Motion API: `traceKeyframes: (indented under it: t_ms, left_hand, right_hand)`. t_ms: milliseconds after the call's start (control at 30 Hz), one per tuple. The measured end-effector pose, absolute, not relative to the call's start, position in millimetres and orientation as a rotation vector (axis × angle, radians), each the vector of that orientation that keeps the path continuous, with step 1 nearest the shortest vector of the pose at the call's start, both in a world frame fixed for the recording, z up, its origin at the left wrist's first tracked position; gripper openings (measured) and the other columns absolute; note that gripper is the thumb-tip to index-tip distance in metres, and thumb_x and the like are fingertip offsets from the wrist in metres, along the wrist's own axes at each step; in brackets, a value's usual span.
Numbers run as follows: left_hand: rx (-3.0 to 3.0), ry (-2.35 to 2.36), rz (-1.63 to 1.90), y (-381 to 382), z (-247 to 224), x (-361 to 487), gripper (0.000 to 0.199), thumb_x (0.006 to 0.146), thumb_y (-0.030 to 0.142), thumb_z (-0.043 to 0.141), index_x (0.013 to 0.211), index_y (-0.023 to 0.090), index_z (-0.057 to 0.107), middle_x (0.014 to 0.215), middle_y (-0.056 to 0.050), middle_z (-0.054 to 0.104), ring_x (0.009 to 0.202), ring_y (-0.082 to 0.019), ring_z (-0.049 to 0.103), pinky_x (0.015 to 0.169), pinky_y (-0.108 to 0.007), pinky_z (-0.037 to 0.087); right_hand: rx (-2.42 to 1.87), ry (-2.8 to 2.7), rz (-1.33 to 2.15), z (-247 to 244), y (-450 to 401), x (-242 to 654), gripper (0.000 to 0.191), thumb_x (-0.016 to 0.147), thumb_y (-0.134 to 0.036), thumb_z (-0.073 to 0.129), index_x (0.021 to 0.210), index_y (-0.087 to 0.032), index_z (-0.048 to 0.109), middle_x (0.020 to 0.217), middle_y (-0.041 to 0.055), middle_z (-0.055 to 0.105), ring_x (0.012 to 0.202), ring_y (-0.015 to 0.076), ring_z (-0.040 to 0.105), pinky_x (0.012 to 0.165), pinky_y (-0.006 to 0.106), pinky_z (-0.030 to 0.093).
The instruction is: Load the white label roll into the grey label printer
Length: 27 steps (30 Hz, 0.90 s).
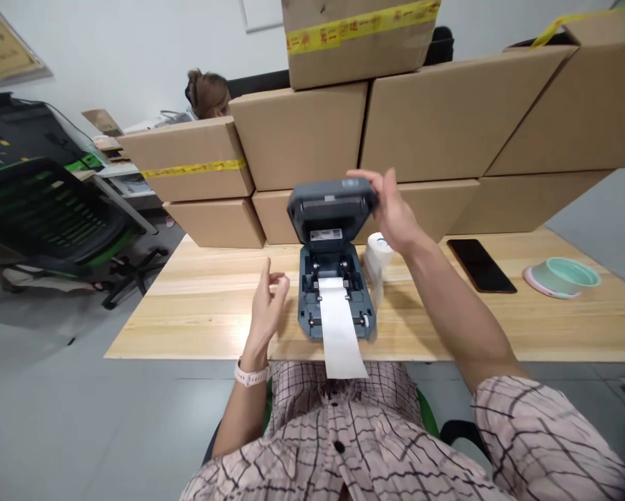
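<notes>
A dark grey label printer (307,306) stands on the wooden table with its lid (333,209) raised. Out of its front, a white paper strip (341,341) hangs over the table's edge. My right hand (393,212) grips the right side of the lid, its thumb and fingers at the upper corner. To the left of the printer, my left hand (269,303) hovers with its fingers apart and nothing in it. A white label roll (379,247) stands right of the printer, with a loose strip trailing from it.
Stacked cardboard boxes (302,139) line the table's (198,306) back edge. Toward the right lie a black phone (480,266) and a green tape roll (566,275). Behind the boxes, a person's head (208,94) shows. A green-black chair (46,209) stands at the left.
</notes>
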<state>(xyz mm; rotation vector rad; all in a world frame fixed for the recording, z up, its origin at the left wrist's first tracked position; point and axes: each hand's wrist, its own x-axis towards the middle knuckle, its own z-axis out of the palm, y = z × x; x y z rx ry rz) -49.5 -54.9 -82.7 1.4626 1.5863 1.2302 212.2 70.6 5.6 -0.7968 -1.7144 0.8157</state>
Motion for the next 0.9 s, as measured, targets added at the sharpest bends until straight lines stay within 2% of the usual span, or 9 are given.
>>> traceKeyframes:
  t_ms: [67,133,233,333,567,767,833,867,900]
  left_hand:
    - [1.421,1.475,1.386,-56.9,-78.0,-49.5,0.083,0.099,0.066,0.047,0.167,0.025,0.020,0.157,-0.017,0.049,0.145,-0.027,0.047,0.115,-0.044,0.042]
    - [1.418,1.355,1.390,-59.2,-73.7,-43.6,0.080,0.100,0.067,0.044,0.167,0.031,0.017,0.169,-0.014,0.035,0.156,-0.028,0.034,0.124,-0.047,0.033]
    - [1.402,1.251,1.251,-63.4,-74.3,-27.3,0.092,0.094,0.068,0.056,0.168,0.035,0.011,0.176,-0.011,0.020,0.162,-0.032,0.021,0.129,-0.051,0.027]
    - [1.333,1.215,1.150,-68.9,-83.0,-13.5,0.107,0.087,0.062,0.070,0.168,0.033,0.005,0.177,-0.011,0.013,0.163,-0.033,0.018,0.130,-0.050,0.025]
    - [1.212,1.176,1.196,-73.2,-94.7,-6.8,0.111,0.086,0.054,0.074,0.168,0.029,0.004,0.175,-0.013,0.023,0.160,-0.031,0.029,0.130,-0.047,0.028]
    - [1.266,1.244,1.259,-95.8,-93.5,0.1,0.094,0.091,0.054,0.068,0.166,0.033,0.014,0.173,-0.010,0.027,0.157,-0.029,0.033,0.127,-0.046,0.032]
    - [1.272,1.395,1.345,-119.9,-100.2,-1.3,0.080,0.092,0.052,0.067,0.160,0.033,0.029,0.169,-0.010,0.035,0.151,-0.027,0.041,0.121,-0.043,0.039]
    - [1.244,1.524,1.419,-132.6,-104.6,-3.0,0.068,0.092,0.051,0.068,0.151,0.029,0.042,0.158,-0.012,0.048,0.141,-0.026,0.051,0.113,-0.041,0.046]
    - [1.183,1.636,1.485,-144.4,-109.0,-4.9,0.050,0.092,0.053,0.067,0.133,0.025,0.058,0.134,-0.011,0.064,0.118,-0.024,0.062,0.098,-0.037,0.053]
  right_hand:
    - [-0.769,-1.828,0.749,-14.3,21.5,220.9,0.073,0.104,-0.071,0.007,0.141,-0.034,0.059,0.148,0.0020,0.063,0.146,0.0250,0.051,0.124,0.055,0.037]
    - [-0.811,-1.995,0.633,-36.5,-21.5,226.6,0.060,0.108,-0.062,0.018,0.142,-0.035,0.059,0.155,0.0016,0.058,0.153,0.0258,0.041,0.128,0.060,0.028]
    - [-0.930,-2.162,0.479,-62.7,-60.3,228.8,0.046,0.111,-0.045,0.032,0.148,-0.033,0.056,0.162,0.0031,0.050,0.157,0.0249,0.036,0.128,0.063,0.028]
    - [-0.973,-2.188,0.368,-73.8,-72.0,227.5,0.044,0.111,-0.033,0.034,0.150,-0.029,0.055,0.163,0.0049,0.048,0.156,0.0231,0.036,0.128,0.060,0.031]
    - [-0.994,-2.126,0.269,-85.0,-72.8,219.6,0.043,0.108,-0.024,0.036,0.144,-0.024,0.059,0.156,0.0074,0.056,0.153,0.0232,0.043,0.127,0.056,0.033]
    - [-1.030,-2.062,0.306,-91.0,-75.2,213.7,0.044,0.108,-0.029,0.032,0.144,-0.029,0.058,0.155,0.0042,0.058,0.152,0.0243,0.044,0.126,0.057,0.030]
    - [-1.021,-2.071,0.305,-90.1,-75.9,214.0,0.042,0.109,-0.035,0.032,0.142,-0.030,0.058,0.156,0.0044,0.057,0.152,0.0247,0.043,0.126,0.057,0.026]
    - [-1.013,-2.079,0.297,-89.8,-76.3,214.2,0.042,0.109,-0.039,0.032,0.140,-0.030,0.058,0.156,0.0051,0.057,0.152,0.0253,0.043,0.125,0.058,0.025]
    - [-1.006,-2.092,0.284,-89.6,-76.9,214.2,0.043,0.110,-0.043,0.030,0.139,-0.030,0.059,0.156,0.0059,0.056,0.152,0.0262,0.042,0.124,0.058,0.024]
